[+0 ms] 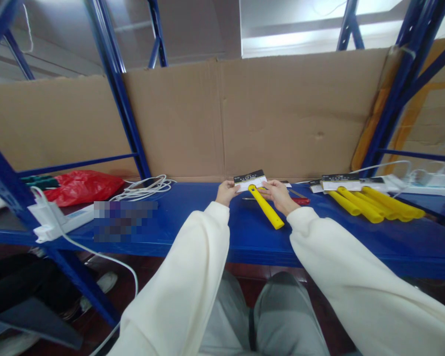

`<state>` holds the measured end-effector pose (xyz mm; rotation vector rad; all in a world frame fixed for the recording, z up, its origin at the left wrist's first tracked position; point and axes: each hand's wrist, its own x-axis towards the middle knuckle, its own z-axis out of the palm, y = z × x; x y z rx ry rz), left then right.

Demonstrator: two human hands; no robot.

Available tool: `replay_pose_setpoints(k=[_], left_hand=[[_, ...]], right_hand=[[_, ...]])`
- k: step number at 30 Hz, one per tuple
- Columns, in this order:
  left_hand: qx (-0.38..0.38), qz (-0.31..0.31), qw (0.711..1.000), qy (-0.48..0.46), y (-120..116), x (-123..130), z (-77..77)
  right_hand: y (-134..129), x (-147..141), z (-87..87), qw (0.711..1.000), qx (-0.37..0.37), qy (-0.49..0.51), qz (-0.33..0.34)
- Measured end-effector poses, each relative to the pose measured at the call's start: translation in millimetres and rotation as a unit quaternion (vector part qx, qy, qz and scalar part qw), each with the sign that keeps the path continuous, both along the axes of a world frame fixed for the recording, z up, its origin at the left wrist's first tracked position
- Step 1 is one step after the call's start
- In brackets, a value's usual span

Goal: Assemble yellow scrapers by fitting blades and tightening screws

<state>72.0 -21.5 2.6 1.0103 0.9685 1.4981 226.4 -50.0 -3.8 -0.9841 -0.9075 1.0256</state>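
Rising at the person's twelve o'clock, a brown cardboard panel (174, 123) backs a long blue shelf (193, 227), whose top stretches from ten o'clock to two. Crumpled at ten o'clock lies a red plastic bag (91, 187); at two o'clock, several yellow handles (367, 211) lie side by side, printed cards (341, 183) at their far ends. Nearer than the bag sits a white power strip (77, 220), and just to its right a loose coil of white cable (157, 186). Another yellow handle (266, 209) is held over the shelf at twelve o'clock, its ringed top against a black-and-white card (246, 179), its lower end pointing toward five. The right hand (281, 195) has thumb and fingers closed on the card's right end, close beside the ring; the left hand (226, 193) pinches the card's left end between thumb and fingertips. Smallest, a red item (302, 201) lies at one o'clock, just past the right hand.
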Motion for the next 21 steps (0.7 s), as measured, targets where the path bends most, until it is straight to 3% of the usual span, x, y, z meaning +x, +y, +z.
replay_pose_setpoints(k=[12,21], left_hand=[[-0.004,0.104,0.994,-0.021,4.8,-2.7,-3.6],[-0.02,0.05,0.998,-0.026,2.7,-5.5,-4.2]], right_hand=[[-4.2,-3.2,0.3,0.996,-0.001,-0.031,0.079],[-4.0,-2.4,1.2,0.996,0.016,-0.034,0.077]])
